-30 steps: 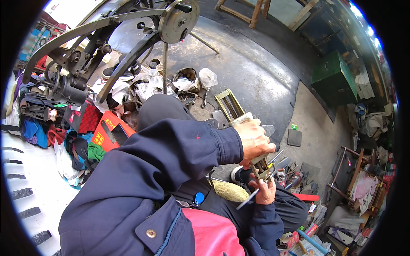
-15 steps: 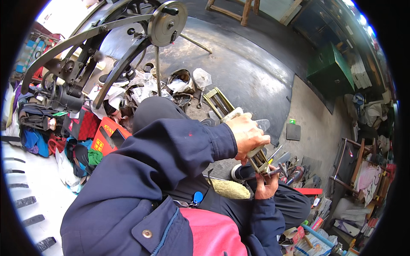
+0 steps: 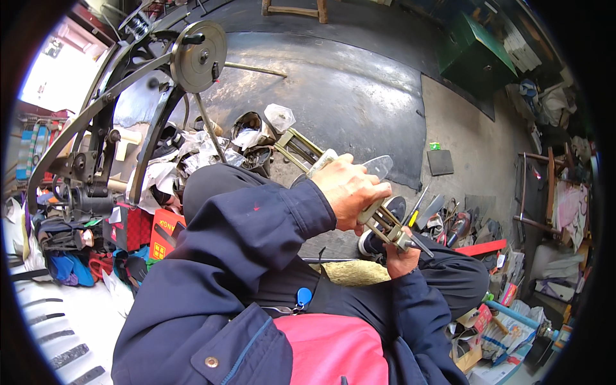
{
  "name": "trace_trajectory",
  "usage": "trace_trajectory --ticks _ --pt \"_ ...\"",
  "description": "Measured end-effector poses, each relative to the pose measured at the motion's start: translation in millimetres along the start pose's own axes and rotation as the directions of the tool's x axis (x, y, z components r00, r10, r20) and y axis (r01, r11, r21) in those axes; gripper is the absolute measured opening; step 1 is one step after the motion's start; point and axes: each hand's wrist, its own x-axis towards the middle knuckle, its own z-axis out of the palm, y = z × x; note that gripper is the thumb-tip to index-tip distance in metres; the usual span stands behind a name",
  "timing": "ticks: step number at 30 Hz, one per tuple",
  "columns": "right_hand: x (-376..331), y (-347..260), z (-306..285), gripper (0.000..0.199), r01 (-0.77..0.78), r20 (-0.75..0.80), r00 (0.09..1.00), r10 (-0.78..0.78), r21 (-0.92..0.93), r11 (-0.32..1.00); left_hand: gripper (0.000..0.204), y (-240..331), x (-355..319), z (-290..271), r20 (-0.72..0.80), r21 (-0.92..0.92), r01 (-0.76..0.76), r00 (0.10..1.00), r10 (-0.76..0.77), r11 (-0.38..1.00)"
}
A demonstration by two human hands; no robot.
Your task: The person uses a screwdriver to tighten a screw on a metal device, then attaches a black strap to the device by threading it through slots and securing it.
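Observation:
A long metal screw-clamp frame (image 3: 295, 151) with parallel rails and pale padded blocks lies slantwise in front of me. My left hand (image 3: 350, 191) wraps over its middle from above, fingers bent round it. At the frame's near right end, my right hand (image 3: 402, 260) grips around a short metal bar handle (image 3: 420, 244); some of its fingers are hidden behind the end piece. A clear rounded plate (image 3: 378, 167) sticks out beyond my left knuckles. Under the clamp, a yellowish fuzzy pad (image 3: 353, 273) rests between my legs.
A hand-cranked machine with a round wheel (image 3: 199, 56) stands at the left. Shoes and bags (image 3: 247, 128) lie beyond my left knee. Tools, including a yellow-handled screwdriver (image 3: 417, 208), lie beside my right knee. A green cabinet (image 3: 475, 58) stands at the far right.
The view has shifted, so the surroundings sit differently. Both hands stay on the clamp. The bar handle at its end now slants another way under my right hand.

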Motion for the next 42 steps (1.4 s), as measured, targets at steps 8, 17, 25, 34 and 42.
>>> trace_trajectory --ticks 8,17,25,34,42 --pt "-4.0 12.7 -13.8 0.043 -0.435 -0.02 0.9 0.436 0.028 0.9 0.069 3.1 3.5 0.3 0.006 0.03 0.013 1.0 -0.013 0.999" --pt "-0.7 -4.1 -44.9 0.1 -0.808 0.658 0.511 0.553 0.586 0.05 0.066 1.3 2.9 3.9 -0.012 -0.005 -0.012 1.0 0.012 1.0" --pt "3.6 -27.6 -33.6 0.096 -0.78 0.722 0.533 0.442 0.621 -0.074 0.059 -0.5 1.4 5.6 -0.044 -0.028 -0.021 0.999 0.019 0.999" --pt "-1.1 -20.9 -23.7 0.069 -0.655 0.521 0.717 0.463 0.73 0.195 0.056 -1.9 3.5 9.8 0.03 -0.045 -0.009 0.999 0.01 0.999" --pt "2.3 -12.4 -23.6 0.07 -0.339 0.244 0.93 0.274 0.285 0.897 0.055 -5.5 5.2 15.0 0.021 -0.063 -0.011 1.0 0.012 0.998"
